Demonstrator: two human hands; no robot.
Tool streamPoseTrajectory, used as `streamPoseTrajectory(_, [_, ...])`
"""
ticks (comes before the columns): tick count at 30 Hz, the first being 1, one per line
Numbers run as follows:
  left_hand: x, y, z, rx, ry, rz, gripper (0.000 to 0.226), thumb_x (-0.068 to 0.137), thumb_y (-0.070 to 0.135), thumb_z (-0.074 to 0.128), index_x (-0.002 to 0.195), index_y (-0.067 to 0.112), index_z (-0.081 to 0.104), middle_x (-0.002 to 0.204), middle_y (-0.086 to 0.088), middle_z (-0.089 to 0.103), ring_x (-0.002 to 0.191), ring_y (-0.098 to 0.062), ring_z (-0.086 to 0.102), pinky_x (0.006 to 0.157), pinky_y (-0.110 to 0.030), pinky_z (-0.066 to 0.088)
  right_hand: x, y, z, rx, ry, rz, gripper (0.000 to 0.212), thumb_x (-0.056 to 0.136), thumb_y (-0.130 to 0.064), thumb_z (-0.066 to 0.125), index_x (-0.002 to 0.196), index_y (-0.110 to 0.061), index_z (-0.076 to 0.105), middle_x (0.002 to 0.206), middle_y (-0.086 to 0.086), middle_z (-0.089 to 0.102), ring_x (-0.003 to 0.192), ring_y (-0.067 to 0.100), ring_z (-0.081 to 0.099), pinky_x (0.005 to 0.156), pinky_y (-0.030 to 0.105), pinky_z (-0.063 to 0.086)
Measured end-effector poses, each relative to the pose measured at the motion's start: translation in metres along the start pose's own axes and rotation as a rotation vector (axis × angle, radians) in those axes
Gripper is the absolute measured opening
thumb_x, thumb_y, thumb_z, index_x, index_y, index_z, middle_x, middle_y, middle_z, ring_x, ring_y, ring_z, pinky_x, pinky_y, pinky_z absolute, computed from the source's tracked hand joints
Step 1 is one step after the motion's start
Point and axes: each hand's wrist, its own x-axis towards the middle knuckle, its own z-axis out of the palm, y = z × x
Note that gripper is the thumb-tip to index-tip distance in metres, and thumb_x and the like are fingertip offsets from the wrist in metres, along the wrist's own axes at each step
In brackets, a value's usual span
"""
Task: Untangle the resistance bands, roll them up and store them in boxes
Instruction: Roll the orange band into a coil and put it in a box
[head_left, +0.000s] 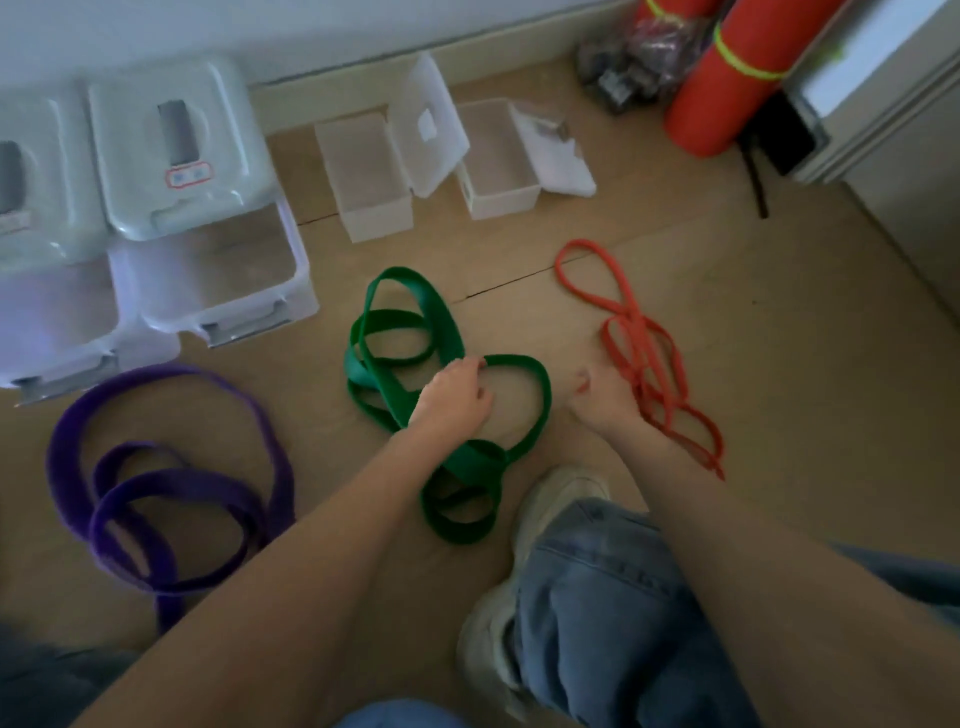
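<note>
Three tangled resistance bands lie on the wooden floor: a wide purple band (166, 483) at the left, a green band (410, 332) in the middle and a thin red band (634, 338) at the right. My left hand (454, 395) rests on the green band, fingers curled over its upper loop. Between the green and red bands hovers my right hand (605, 402), fingers apart, touching nothing I can make out. Two small clear boxes stand open behind the bands, one (369, 176) in the middle and one (498, 161) to its right.
Two large clear bins with pale lids (197, 208) sit at the left by the wall. A rolled red mat (737, 73) and a dark bag stand at the back right beside a white cabinet (904, 130). My knee in jeans and a white shoe (561, 499) are close below.
</note>
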Motion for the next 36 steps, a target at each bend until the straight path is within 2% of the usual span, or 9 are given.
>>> streamPoseTrajectory(4, [0.010, 0.003, 0.017, 0.012, -0.066, 0.033, 0.043, 0.092, 0.015, 0.047, 0.134, 0.010, 0.042, 0.133, -0.008, 0.050, 0.115, -0.024, 0.051, 0.093, -0.032, 0.040, 0.002, 0.039, 0.023, -0.131, -0.139, 0.042, 0.040, 0.086, -0.013, 0.052, 0.125, -0.009, 0.048, 0.130, 0.016, 0.051, 0.119, 0.036, 0.047, 0.097, 0.041, 0.043])
streamPoseTrajectory(7, [0.013, -0.003, 0.020, -0.023, -0.042, 0.026, 0.041, 0.093, 0.014, 0.047, 0.133, 0.011, 0.044, 0.132, -0.006, 0.052, 0.116, -0.021, 0.051, 0.095, -0.032, 0.041, 0.009, 0.045, 0.021, -0.008, 0.083, 0.054, 0.030, 0.088, -0.014, 0.050, 0.118, -0.009, 0.053, 0.119, 0.019, 0.059, 0.108, 0.037, 0.055, 0.086, 0.040, 0.046])
streamPoseTrajectory(12, [0.009, -0.009, 0.018, -0.009, -0.091, -0.004, 0.040, 0.093, 0.015, 0.047, 0.133, 0.010, 0.042, 0.130, -0.007, 0.053, 0.114, -0.023, 0.052, 0.097, -0.034, 0.042, 0.025, 0.041, 0.019, -0.096, 0.161, 0.190, 0.041, 0.093, -0.010, 0.044, 0.133, -0.018, 0.045, 0.147, 0.019, 0.015, 0.121, 0.045, 0.036, 0.098, 0.043, 0.037])
streamPoseTrajectory(17, [0.000, -0.010, 0.013, -0.096, -0.094, 0.024, 0.054, 0.092, 0.014, 0.051, 0.141, 0.014, 0.030, 0.132, -0.003, 0.049, 0.109, -0.019, 0.053, 0.094, -0.035, 0.045, 0.005, 0.032, 0.018, 0.244, 0.281, -0.009, 0.012, 0.090, 0.001, 0.048, 0.097, -0.004, 0.055, 0.095, -0.003, 0.043, 0.082, 0.019, 0.056, 0.062, 0.002, 0.039])
streamPoseTrajectory(21, [-0.013, 0.014, 0.006, -0.639, -0.108, -0.088, 0.060, 0.092, 0.016, 0.056, 0.144, 0.014, 0.026, 0.142, -0.002, 0.041, 0.126, -0.019, 0.042, 0.101, -0.032, 0.039, -0.028, -0.002, -0.016, 0.531, 0.386, -0.038, 0.013, 0.082, 0.002, 0.059, 0.083, -0.010, 0.055, 0.110, 0.011, 0.048, 0.086, 0.024, 0.056, 0.083, 0.041, 0.051])
streamPoseTrajectory(25, [-0.036, 0.045, -0.025, -1.283, -0.191, -0.179, 0.031, 0.098, 0.027, 0.043, 0.119, 0.008, 0.056, 0.117, -0.007, 0.063, 0.105, -0.017, 0.061, 0.080, -0.024, 0.049, -0.083, -0.040, -0.054, 0.716, 0.205, -0.304, 0.016, 0.078, 0.003, 0.066, 0.090, -0.006, 0.060, 0.091, 0.012, 0.066, 0.086, 0.030, 0.064, 0.078, 0.036, 0.051])
streamPoseTrajectory(31, [-0.095, 0.052, -0.119, -1.125, -0.145, 0.081, 0.022, 0.094, 0.024, 0.050, 0.101, 0.008, 0.064, 0.090, -0.006, 0.074, 0.082, -0.015, 0.071, 0.062, -0.020, 0.055, -0.142, -0.085, -0.107, 0.725, 0.088, -0.539, 0.038, 0.070, -0.022, 0.080, 0.088, -0.027, 0.047, 0.104, -0.002, 0.054, 0.080, 0.010, 0.058, 0.071, 0.028, 0.054])
streamPoseTrajectory(34, [-0.131, 0.046, -0.165, -0.957, -0.020, 0.169, 0.022, 0.093, 0.025, 0.051, 0.102, 0.009, 0.063, 0.089, -0.005, 0.074, 0.079, -0.016, 0.072, 0.063, -0.020, 0.055, -0.160, -0.109, -0.116, 0.448, -0.240, -0.547, 0.055, 0.068, -0.043, 0.078, 0.113, -0.026, 0.051, 0.118, -0.007, 0.049, 0.103, 0.007, 0.053, 0.086, 0.026, 0.046])
streamPoseTrajectory(36, [-0.154, 0.035, -0.188, -0.962, 0.069, 0.194, 0.019, 0.093, 0.023, 0.051, 0.101, 0.009, 0.062, 0.084, -0.004, 0.074, 0.076, -0.013, 0.071, 0.062, -0.020, 0.055, -0.173, -0.134, -0.109, 0.291, -0.402, -0.599, 0.036, 0.077, -0.040, 0.073, 0.103, -0.017, 0.063, 0.102, -0.003, 0.063, 0.094, 0.009, 0.059, 0.083, 0.025, 0.045])
